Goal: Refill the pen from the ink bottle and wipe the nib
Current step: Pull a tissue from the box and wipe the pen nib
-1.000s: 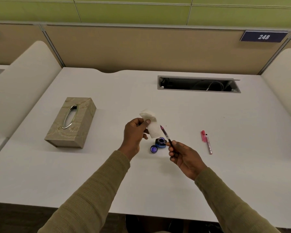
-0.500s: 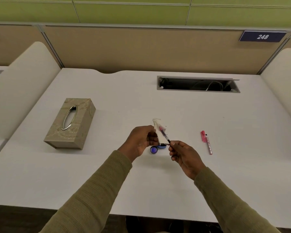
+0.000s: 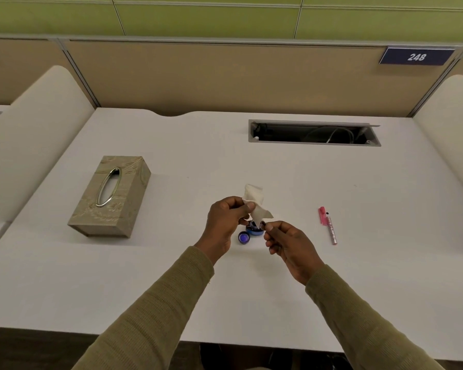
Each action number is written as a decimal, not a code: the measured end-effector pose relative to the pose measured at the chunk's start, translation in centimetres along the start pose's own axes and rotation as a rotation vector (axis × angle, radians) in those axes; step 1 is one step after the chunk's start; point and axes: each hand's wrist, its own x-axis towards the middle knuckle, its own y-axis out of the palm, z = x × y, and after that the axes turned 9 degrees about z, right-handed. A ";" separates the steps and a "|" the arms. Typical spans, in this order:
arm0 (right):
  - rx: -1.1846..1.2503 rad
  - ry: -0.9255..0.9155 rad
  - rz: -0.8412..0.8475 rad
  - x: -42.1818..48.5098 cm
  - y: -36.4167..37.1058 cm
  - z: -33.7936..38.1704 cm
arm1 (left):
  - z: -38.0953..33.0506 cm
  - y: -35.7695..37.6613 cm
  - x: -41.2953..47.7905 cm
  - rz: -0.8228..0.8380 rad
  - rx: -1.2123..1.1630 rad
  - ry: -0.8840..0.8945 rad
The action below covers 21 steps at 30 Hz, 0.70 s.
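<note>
My left hand (image 3: 225,222) pinches a white tissue (image 3: 255,202) folded around the front of the pen. My right hand (image 3: 286,243) grips the pen (image 3: 262,224) by its rear end; only a short dark stub shows between tissue and fingers, and the nib is hidden inside the tissue. Just under both hands the open blue ink bottle (image 3: 254,231) stands on the white desk (image 3: 171,276), partly covered. Its round blue cap (image 3: 243,237) lies beside it to the left.
A beige tissue box (image 3: 110,197) lies at the left. The pink pen barrel and cap (image 3: 329,224) rest to the right of my hands. A cable slot (image 3: 314,133) is cut into the desk's far side. Partition panels stand behind and at both sides.
My left hand brought the tissue over to the pen and closed it around the nib end. The pen, visible earlier, is now mostly covered by tissue.
</note>
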 end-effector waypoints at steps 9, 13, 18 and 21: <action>-0.008 -0.019 -0.008 0.2 -0.1 0.3 | -0.9 0.1 0.5 -0.121 -0.157 -0.014; 0.177 0.023 0.020 -0.2 -0.4 0.1 | -1.9 -0.9 1.0 -0.152 -0.184 -0.017; 0.372 0.035 0.064 -0.6 -0.1 0.5 | -0.6 -1.5 1.1 -0.254 -0.004 -0.067; 0.347 0.035 0.077 -0.5 0.2 0.6 | 0.1 -0.9 0.4 -0.231 0.155 -0.057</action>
